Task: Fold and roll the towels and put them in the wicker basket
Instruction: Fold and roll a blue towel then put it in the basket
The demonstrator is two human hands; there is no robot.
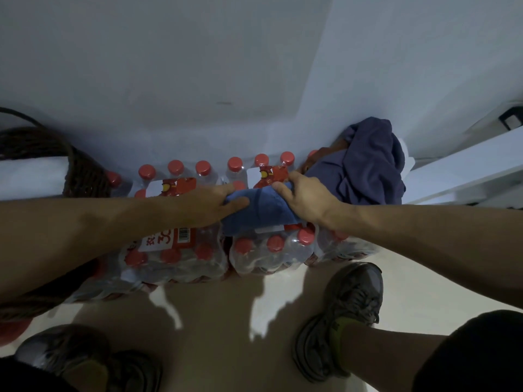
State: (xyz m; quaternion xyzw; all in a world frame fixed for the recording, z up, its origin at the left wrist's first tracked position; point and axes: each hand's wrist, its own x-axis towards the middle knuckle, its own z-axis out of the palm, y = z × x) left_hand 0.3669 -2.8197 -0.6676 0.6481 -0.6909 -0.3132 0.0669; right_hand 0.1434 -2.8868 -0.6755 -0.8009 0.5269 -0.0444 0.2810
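The left hand (210, 203) lies on the left end of a blue towel (261, 210), its fingers fairly straight and close together, the thumb stretched along the near side of the cloth and the fingertips curving over the far edge. The right hand (304, 198) grips the right end of the same towel, fingers curled over the far side and the thumb pointing left across its top. Both forearms reach in from the near left and near right edges, bare, and meet over the bundle. The towel looks folded or partly rolled into a thick band and rests on shrink-wrapped packs of water bottles (263, 250) with red caps, which stand on the floor against a pale wall. White and red labels sit on top of the packs; the one near the left forearm carries a barcode (184, 234) and large red characters that cannot be read clearly. Just right of the hands, on the far right packs, lies a crumpled heap of darker blue towels (365, 168). At the far left edge stands a dark woven wicker basket (82, 174), only partly in view. Nearer the camera, two grey shoes (343, 315) stand on the light floor.
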